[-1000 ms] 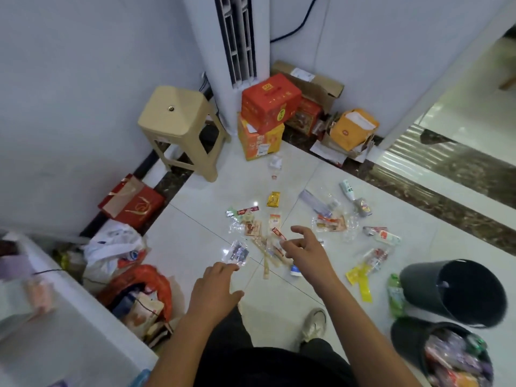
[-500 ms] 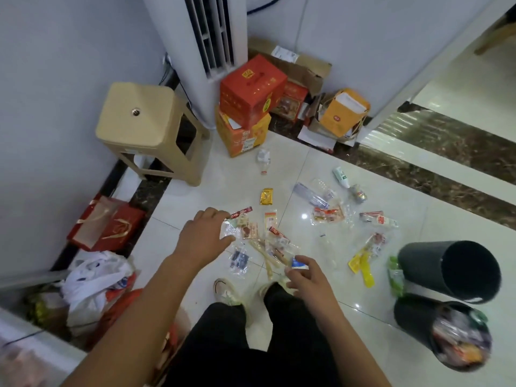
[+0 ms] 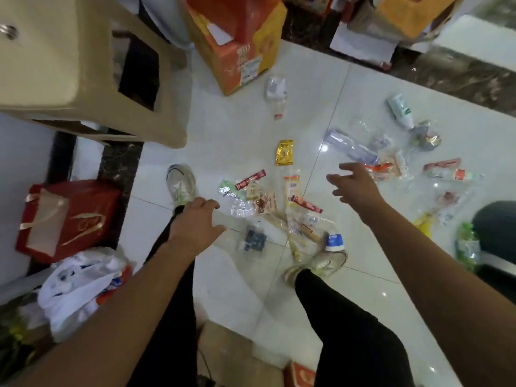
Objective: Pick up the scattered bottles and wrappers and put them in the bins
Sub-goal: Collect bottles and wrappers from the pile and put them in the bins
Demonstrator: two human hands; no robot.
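2 hands, both holding nothing: left hand (image 3: 195,219) was loosely spread, lower left of gold sachet (image 3: 284,152); right hand (image 3: 356,187) was splayed wide, lower right of that sachet.

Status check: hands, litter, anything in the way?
Left hand open, empty. Right hand open, empty, near clear bottle. Wrappers on floor between them. Shoe at pile's edge.

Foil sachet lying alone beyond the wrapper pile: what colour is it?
The sachet is gold; head view shows it best.
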